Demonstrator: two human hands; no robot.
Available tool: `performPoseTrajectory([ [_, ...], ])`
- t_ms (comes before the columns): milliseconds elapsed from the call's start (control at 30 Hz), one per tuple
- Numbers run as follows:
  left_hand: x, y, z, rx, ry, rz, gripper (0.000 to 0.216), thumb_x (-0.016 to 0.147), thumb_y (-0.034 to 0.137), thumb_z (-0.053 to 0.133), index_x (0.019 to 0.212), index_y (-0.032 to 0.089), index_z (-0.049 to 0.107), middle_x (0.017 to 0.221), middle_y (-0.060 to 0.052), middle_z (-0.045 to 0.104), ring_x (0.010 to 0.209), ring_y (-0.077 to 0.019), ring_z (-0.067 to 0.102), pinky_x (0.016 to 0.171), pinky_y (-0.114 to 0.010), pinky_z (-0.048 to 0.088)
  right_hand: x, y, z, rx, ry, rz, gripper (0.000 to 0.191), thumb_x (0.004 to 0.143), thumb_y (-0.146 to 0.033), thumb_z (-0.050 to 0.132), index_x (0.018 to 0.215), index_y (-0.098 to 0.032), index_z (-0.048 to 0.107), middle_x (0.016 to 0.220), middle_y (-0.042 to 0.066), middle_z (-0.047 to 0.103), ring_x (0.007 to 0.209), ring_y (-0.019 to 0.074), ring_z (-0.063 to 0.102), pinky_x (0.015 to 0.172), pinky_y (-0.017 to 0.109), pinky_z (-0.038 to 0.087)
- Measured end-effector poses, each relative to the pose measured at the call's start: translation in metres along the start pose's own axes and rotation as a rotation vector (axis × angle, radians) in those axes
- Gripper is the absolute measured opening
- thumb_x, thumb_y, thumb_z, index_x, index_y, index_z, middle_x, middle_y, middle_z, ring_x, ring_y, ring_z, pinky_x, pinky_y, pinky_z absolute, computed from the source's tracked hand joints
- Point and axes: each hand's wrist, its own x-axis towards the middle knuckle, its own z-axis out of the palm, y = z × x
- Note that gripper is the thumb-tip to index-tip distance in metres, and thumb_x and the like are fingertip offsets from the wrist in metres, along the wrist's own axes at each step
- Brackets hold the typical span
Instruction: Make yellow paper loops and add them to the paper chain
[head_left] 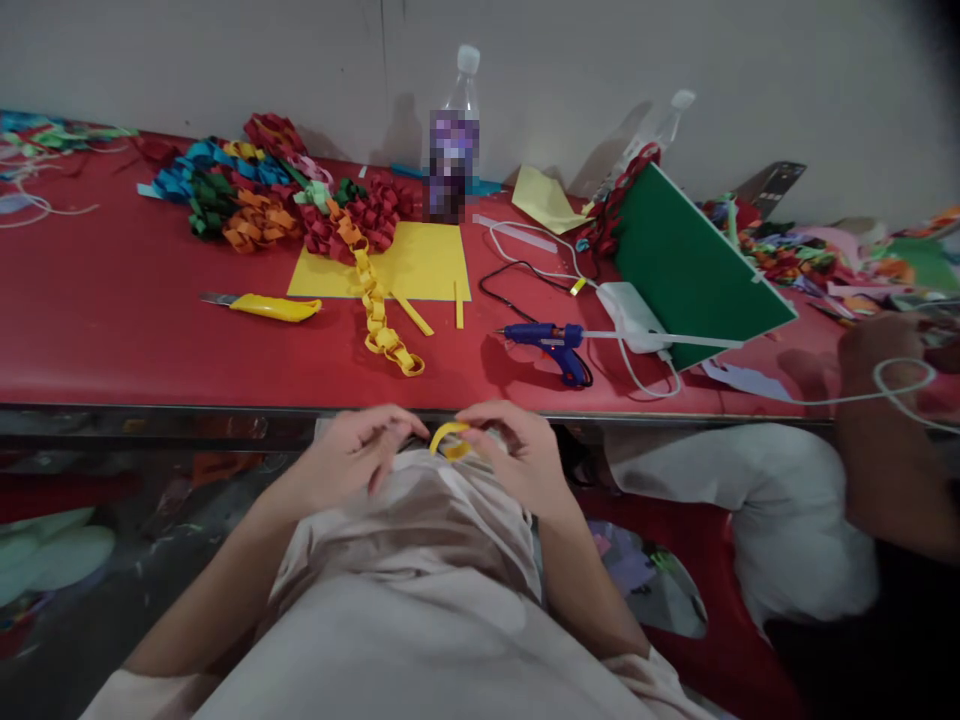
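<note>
Over my lap, my right hand [517,450] pinches a curled yellow paper strip [448,432] bent into a loop. My left hand [364,445] is just left of the strip, its fingers curved and apart, with nothing seen in them. Beyond the table edge lies a yellow paper chain [373,310], joined to a bunch of many-coloured paper chains [255,190]. Two loose yellow strips [412,313] rest by a yellow paper sheet [427,255]. A blue glue gun [551,345] with a long white glue stick lies to the right, and a yellow-handled cutter knife [270,306] to the left.
A labelled bottle [454,150] stands by the wall. The green board [682,260] leans at the right, near a white power strip [630,312] and its cables. Another person's arm [877,430] reaches over the red table [135,330] at far right, near paper scraps.
</note>
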Motion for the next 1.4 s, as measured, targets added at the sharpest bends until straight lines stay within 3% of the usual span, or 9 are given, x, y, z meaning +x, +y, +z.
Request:
performPoseTrajectory([
  [67,0.006,-0.007,-0.013,0.339,0.334,0.157,0.035,0.104,0.047,0.045,0.112,0.022,0.068,0.067,0.001,0.062,0.059,-0.0139,0.059,0.061,-0.025,0.048,0.001,0.008,0.000,0.030,0.140,0.042,0.010,0.095,-0.031,0.068,0.099,-0.025,0.075,0.094,0.003,0.076,0.082,0.0151,0.069,0.077,0.028,0.053],
  [133,0.016,-0.012,-0.025,0.691,0.520,0.325,0.031,0.100,0.043,0.055,0.118,0.023,0.070,0.104,-0.009,0.070,0.098,-0.0233,0.066,0.088,-0.036,0.052,0.005,0.014,0.001,0.032,0.246,0.069,0.012,0.095,-0.032,0.068,0.100,-0.024,0.074,0.094,0.004,0.074,0.082,0.0156,0.067,0.076,0.029,0.053],
  [200,0.028,-0.014,-0.030,0.930,0.506,0.395,0.038,0.097,0.042,0.062,0.130,0.025,0.066,0.133,-0.014,0.062,0.124,-0.0335,0.056,0.102,-0.048,0.045,0.012,0.016,0.004,-0.001,0.318,0.076,0.014,0.094,-0.033,0.068,0.102,-0.023,0.072,0.094,0.004,0.073,0.081,0.0161,0.067,0.074,0.029,0.053],
  [300,0.044,-0.011,-0.026,1.087,0.422,0.434,0.042,0.097,0.038,0.062,0.137,0.026,0.060,0.150,-0.016,0.053,0.135,-0.0386,0.048,0.107,-0.058,0.035,0.025,0.014,0.012,-0.121,0.346,0.017,0.014,0.095,-0.034,0.066,0.102,-0.022,0.071,0.091,0.004,0.072,0.077,0.0159,0.064,0.072,0.030,0.052],
  [500,0.059,-0.008,-0.021,1.058,0.400,0.486,0.021,0.099,0.018,0.054,0.117,0.024,0.064,0.139,-0.013,0.064,0.133,-0.0306,0.054,0.110,-0.059,0.023,0.052,0.014,0.028,-0.268,0.239,-0.165,0.013,0.099,-0.028,0.060,0.103,-0.022,0.070,0.095,0.005,0.073,0.079,0.0169,0.064,0.079,0.031,0.053],
  [733,0.063,-0.010,-0.030,0.964,0.403,0.516,0.028,0.097,0.014,0.055,0.122,0.024,0.061,0.117,-0.009,0.075,0.121,-0.0277,0.062,0.113,-0.056,0.019,0.064,0.022,0.031,-0.355,0.043,-0.200,0.014,0.098,-0.022,0.058,0.104,-0.022,0.071,0.101,0.007,0.072,0.093,0.0198,0.067,0.088,0.032,0.052],
  [1100,0.051,-0.022,-0.036,0.927,0.327,0.664,0.040,0.092,0.053,0.067,0.124,0.030,0.065,0.131,-0.010,0.069,0.122,-0.0275,0.059,0.104,-0.047,0.029,0.102,0.021,0.015,-0.130,-0.297,-0.009,0.010,0.093,-0.025,0.062,0.096,-0.019,0.069,0.084,0.000,0.074,0.074,0.0136,0.064,0.073,0.025,0.048],
  [1267,0.048,-0.024,-0.036,0.884,0.398,0.682,0.014,0.098,0.036,0.064,0.107,0.032,0.074,0.121,-0.005,0.074,0.115,-0.0234,0.063,0.101,-0.046,0.032,0.105,0.023,0.016,-0.029,-0.367,0.090,0.022,0.090,-0.036,0.065,0.084,-0.016,0.072,0.075,0.000,0.070,0.069,0.0126,0.061,0.068,0.025,0.047],
  [1400,0.054,-0.022,-0.028,0.870,0.462,0.703,0.012,0.097,0.035,0.066,0.090,0.028,0.073,0.115,-0.003,0.076,0.112,-0.0229,0.063,0.098,-0.044,0.036,0.097,0.020,0.019,0.125,-0.259,0.133,0.033,0.092,-0.050,0.064,0.089,-0.019,0.073,0.088,0.002,0.071,0.070,0.0126,0.065,0.068,0.026,0.051],
])
